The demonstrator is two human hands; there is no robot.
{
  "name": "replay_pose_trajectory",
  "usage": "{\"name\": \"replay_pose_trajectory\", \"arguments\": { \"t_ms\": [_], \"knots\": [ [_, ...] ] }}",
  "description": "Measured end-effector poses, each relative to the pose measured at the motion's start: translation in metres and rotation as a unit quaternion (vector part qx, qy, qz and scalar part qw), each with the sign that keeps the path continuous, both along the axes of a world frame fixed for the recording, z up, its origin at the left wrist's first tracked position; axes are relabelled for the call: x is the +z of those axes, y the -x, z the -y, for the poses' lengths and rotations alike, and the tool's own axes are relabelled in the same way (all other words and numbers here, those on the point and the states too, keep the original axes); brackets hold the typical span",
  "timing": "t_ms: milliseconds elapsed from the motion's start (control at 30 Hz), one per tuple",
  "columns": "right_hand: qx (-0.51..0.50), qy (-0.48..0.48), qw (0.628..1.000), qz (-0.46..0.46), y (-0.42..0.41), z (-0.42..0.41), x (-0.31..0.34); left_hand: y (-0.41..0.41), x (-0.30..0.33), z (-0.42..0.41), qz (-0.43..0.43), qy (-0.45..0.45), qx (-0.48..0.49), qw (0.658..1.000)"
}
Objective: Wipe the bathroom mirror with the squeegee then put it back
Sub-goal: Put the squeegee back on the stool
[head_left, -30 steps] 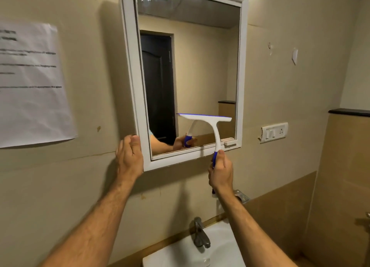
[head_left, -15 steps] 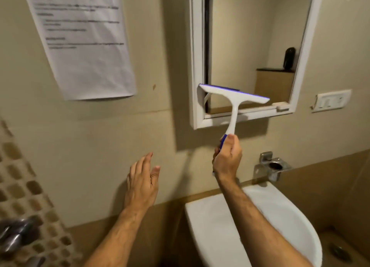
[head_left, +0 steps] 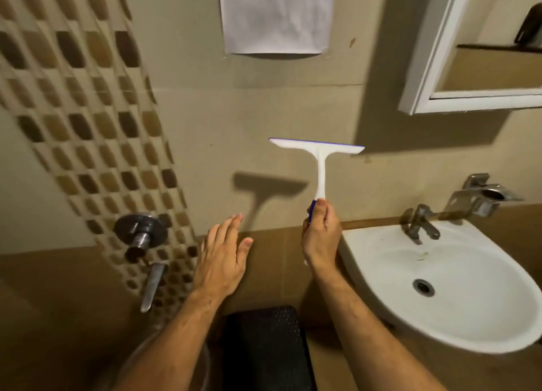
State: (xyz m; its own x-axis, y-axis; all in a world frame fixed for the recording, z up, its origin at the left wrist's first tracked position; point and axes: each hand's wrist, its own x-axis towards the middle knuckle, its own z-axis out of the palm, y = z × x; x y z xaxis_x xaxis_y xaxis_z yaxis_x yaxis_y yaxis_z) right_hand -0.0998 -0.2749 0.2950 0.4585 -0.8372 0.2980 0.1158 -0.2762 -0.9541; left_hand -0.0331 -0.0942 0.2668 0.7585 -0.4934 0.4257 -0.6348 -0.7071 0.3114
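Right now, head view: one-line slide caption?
Right hand holds squeegee upright, off the mirror, left of sink; left hand open.

My right hand (head_left: 321, 235) is raised in front of me, fingers (head_left: 322, 211) curled into a fist around the squeegee (head_left: 319, 161) handle, thumb uppermost, forearm bare. My left hand (head_left: 223, 261) floats just beside it, palm away from me, fingers (head_left: 225, 229) straight, close together and gripping nothing, thumb angled toward my right fist.

white plastic squeegee (head_left: 319, 155), matt; glossy white ceramic sink (head_left: 457, 326); shiny metal tap (head_left: 418, 222); creased paper sheet (head_left: 275, 15); smooth wall tiles (head_left: 88, 111).
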Motion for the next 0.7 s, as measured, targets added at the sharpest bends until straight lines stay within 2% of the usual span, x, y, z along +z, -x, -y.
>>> {"name": "replay_pose_trajectory", "arguments": {
  "t_ms": [100,233,333,567,700],
  "knots": [
    [0.007,0.002,0.999,-0.051,0.002,-0.043,-0.040,0.004,-0.028,-0.041,-0.030,-0.011,0.006,0.999],
    [0.103,-0.048,0.983,-0.143,0.017,-0.087,-0.092,0.027,-0.078,-0.084,-0.081,-0.033,0.014,0.996],
    [0.148,-0.048,0.961,-0.227,0.032,-0.105,-0.125,0.052,-0.110,-0.104,-0.117,-0.076,0.016,0.990],
    [0.177,-0.130,0.922,-0.320,0.043,-0.100,-0.178,0.076,-0.157,-0.124,-0.165,-0.161,0.008,0.973],
    [0.173,-0.164,0.904,-0.355,0.050,-0.085,-0.218,0.081,-0.185,-0.121,-0.199,-0.167,0.036,0.965]
  ]
}}
